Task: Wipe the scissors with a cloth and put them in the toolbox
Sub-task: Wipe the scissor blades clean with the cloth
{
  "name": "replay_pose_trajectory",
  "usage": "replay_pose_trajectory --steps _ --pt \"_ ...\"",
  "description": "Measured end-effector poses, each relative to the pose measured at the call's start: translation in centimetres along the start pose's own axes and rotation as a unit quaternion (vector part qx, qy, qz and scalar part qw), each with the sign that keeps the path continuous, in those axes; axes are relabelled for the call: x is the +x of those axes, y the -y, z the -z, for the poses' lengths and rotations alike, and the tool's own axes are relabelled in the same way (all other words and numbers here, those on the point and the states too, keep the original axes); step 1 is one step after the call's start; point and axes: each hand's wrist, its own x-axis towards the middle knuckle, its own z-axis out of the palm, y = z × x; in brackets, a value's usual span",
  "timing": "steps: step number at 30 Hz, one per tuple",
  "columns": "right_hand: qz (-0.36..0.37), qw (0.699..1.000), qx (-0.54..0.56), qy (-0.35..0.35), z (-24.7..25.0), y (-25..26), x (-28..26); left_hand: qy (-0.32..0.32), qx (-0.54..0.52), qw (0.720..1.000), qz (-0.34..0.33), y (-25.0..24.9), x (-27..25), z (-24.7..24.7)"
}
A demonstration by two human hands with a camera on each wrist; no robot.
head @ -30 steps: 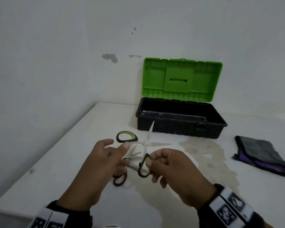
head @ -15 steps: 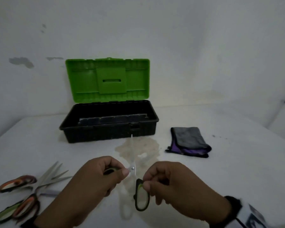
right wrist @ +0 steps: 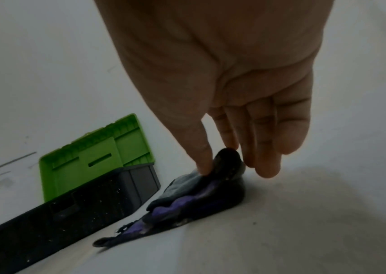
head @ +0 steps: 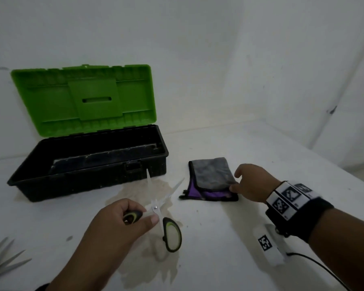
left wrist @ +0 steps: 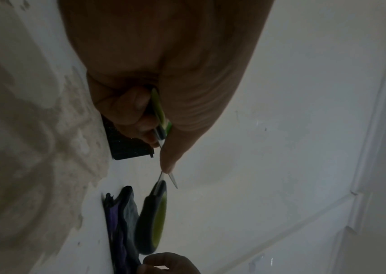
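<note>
Green-and-black scissors (head: pixel 172 236) hang over the white table with their blades spread, tips toward the toolbox. My left hand (head: pixel 143 217) grips one handle; the other handle hangs free, as the left wrist view shows on the scissors (left wrist: pixel 154 218) under my left hand (left wrist: pixel 156 140). A folded grey and purple cloth (head: pixel 212 177) lies to the right of the box. My right hand (head: pixel 235 180) is at its right edge. In the right wrist view my right hand (right wrist: pixel 224 161) pinches a raised corner of the cloth (right wrist: pixel 187 200) between thumb and fingers. The black toolbox (head: pixel 88 175) stands open, green lid (head: pixel 88 99) upright.
Blades of other scissors (head: pixel 4 261) lie at the table's lower left corner of view. A brownish stain (head: pixel 135 190) spreads in front of the toolbox. White walls close off the back, and the table edge (head: pixel 345 177) runs along the right.
My right hand let go of the scissors handle and moved right to the cloth. My left hand keeps the scissors. My view has swung right, so the other scissors are nearly out of sight.
</note>
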Motion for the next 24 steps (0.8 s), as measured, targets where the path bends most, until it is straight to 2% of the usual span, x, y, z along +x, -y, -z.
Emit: replay_pose_trajectory --steps 4,6,9,14,18,21,22,24 --pt "0.018 0.999 0.040 -0.020 -0.1 0.3 0.5 -0.014 0.038 0.999 -0.016 -0.2 0.3 -0.5" --pt "0.038 0.995 0.072 -0.054 0.2 0.5 0.2 -0.029 0.063 0.997 -0.029 -0.3 0.1 -0.2" --pt "0.066 0.974 0.183 -0.112 0.7 1.0 -0.9 -0.048 0.088 0.994 -0.046 -0.6 -0.3 0.7" --pt "0.138 0.917 0.348 -0.137 1.5 3.2 -4.2 -0.078 0.086 0.991 -0.059 -1.0 -1.3 2.9" --pt "0.193 0.842 0.481 -0.148 2.1 6.1 -6.8 -0.113 0.073 0.988 -0.073 -1.5 -2.0 4.8" --pt "0.211 0.775 0.585 -0.115 2.1 8.6 -8.4 -0.128 0.059 0.986 -0.086 -1.8 -2.6 6.1" --pt "0.209 0.760 0.607 -0.103 2.0 9.4 -8.9 -0.131 0.058 0.985 -0.091 -1.9 -2.8 6.5" --pt "0.219 0.748 0.620 -0.082 1.6 10.6 -9.5 -0.139 0.064 0.984 -0.096 -2.1 -3.2 7.3"
